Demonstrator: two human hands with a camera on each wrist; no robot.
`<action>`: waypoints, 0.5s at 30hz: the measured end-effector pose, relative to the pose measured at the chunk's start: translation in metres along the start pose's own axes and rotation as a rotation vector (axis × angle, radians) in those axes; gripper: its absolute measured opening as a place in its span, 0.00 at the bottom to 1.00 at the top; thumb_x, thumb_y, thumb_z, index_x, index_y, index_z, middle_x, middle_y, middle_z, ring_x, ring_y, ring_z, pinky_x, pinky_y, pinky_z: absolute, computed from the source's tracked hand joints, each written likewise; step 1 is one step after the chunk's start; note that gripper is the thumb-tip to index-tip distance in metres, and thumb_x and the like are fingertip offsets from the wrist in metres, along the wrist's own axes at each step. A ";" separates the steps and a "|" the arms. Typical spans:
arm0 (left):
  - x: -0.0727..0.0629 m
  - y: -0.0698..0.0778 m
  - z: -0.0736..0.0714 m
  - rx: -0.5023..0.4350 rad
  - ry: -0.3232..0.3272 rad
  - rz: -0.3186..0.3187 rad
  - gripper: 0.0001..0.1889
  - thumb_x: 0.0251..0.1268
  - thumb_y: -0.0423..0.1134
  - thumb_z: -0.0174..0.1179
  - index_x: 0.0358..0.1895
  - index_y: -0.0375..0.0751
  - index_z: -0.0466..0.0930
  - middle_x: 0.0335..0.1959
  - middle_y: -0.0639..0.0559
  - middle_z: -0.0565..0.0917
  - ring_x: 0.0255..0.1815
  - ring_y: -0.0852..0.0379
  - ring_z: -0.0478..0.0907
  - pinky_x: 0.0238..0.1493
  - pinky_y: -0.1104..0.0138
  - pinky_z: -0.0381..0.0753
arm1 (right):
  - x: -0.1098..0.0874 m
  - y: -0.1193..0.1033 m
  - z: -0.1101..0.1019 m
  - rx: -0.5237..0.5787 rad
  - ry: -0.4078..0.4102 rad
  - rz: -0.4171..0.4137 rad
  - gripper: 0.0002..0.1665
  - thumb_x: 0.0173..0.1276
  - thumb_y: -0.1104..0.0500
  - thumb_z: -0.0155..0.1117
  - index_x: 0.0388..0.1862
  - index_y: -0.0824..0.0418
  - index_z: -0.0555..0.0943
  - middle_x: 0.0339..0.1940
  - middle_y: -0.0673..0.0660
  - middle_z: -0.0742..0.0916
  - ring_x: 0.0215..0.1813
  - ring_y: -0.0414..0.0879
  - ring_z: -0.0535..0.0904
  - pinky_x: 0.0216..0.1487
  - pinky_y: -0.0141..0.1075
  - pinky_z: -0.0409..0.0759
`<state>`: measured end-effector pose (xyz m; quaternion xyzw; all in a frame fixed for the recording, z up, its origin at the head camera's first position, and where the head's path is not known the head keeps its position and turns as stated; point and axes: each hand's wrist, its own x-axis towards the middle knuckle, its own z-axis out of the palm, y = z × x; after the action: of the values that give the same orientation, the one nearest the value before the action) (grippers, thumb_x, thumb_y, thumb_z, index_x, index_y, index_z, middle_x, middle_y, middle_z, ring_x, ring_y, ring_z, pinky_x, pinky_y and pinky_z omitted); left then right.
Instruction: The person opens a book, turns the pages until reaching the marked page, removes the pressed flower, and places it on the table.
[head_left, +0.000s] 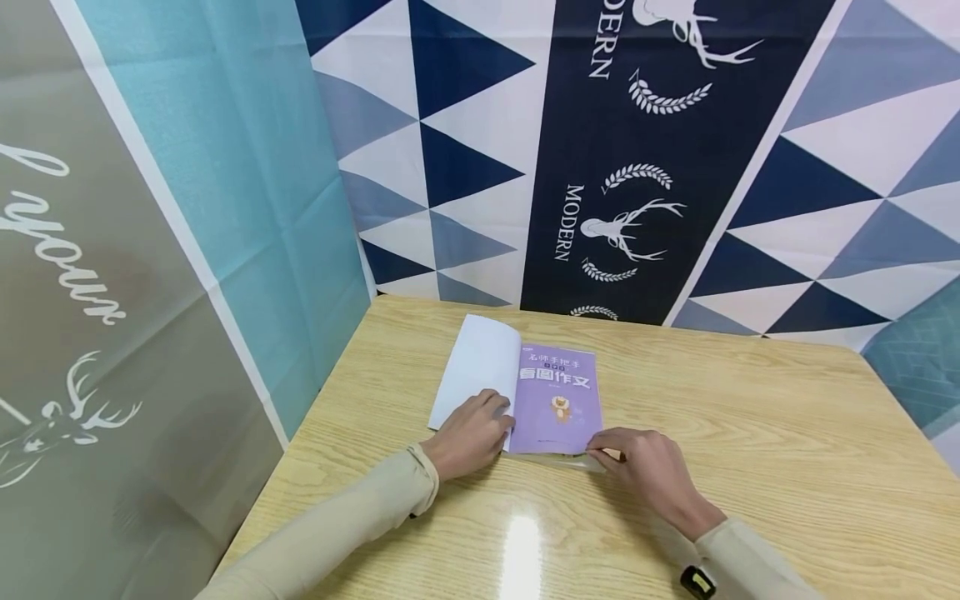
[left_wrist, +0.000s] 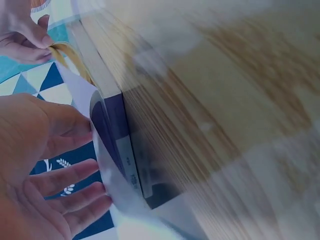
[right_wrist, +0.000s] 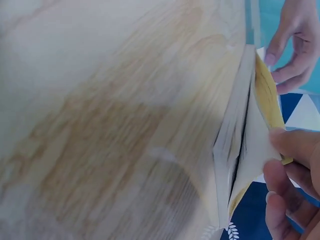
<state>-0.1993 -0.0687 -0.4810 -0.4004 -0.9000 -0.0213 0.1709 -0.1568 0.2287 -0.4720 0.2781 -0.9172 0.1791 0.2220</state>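
Note:
A book lies open on the table, its white inside cover point(head_left: 476, 358) turned to the left and a purple title page point(head_left: 555, 408) facing up on the right. My left hand point(head_left: 472, 437) rests on the white side near the spine; in the left wrist view its fingers point(left_wrist: 75, 175) are fairly straight against the bent cover. At the book's lower right corner, my right hand point(head_left: 648, 467) pinches the page edge between thumb and fingers. The right wrist view shows the pinched leaf point(right_wrist: 260, 145) lifted away from the page block point(right_wrist: 232, 145), with a yellowish side showing.
The light wooden table point(head_left: 787, 433) extends to both sides of the book. Behind it hangs a triangle-patterned cloth point(head_left: 465, 167), and a teal and grey cloth point(head_left: 247, 167) hangs on the left. A dark wrist device point(head_left: 697, 582) sits by the right sleeve.

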 end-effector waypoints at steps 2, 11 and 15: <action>0.000 0.002 0.000 0.003 -0.017 -0.008 0.09 0.72 0.43 0.63 0.45 0.46 0.91 0.55 0.46 0.83 0.58 0.49 0.77 0.55 0.62 0.80 | 0.001 -0.002 -0.002 0.032 -0.026 0.048 0.07 0.56 0.56 0.82 0.32 0.46 0.92 0.36 0.46 0.92 0.23 0.26 0.74 0.22 0.28 0.73; 0.002 0.009 -0.004 0.061 -0.069 -0.063 0.32 0.68 0.72 0.54 0.47 0.47 0.90 0.49 0.48 0.82 0.52 0.50 0.77 0.51 0.61 0.80 | 0.004 -0.005 -0.005 0.060 -0.005 0.053 0.07 0.57 0.57 0.81 0.34 0.48 0.91 0.36 0.47 0.92 0.21 0.24 0.70 0.22 0.27 0.72; 0.003 0.011 -0.002 0.097 -0.064 -0.069 0.35 0.65 0.76 0.52 0.47 0.48 0.90 0.45 0.50 0.80 0.48 0.51 0.76 0.48 0.61 0.79 | 0.006 -0.005 -0.006 0.068 0.053 0.018 0.09 0.56 0.58 0.82 0.34 0.49 0.91 0.35 0.46 0.91 0.22 0.24 0.70 0.23 0.25 0.72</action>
<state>-0.1926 -0.0588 -0.4792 -0.3608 -0.9182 0.0292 0.1605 -0.1564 0.2243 -0.4629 0.2726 -0.9068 0.2194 0.2349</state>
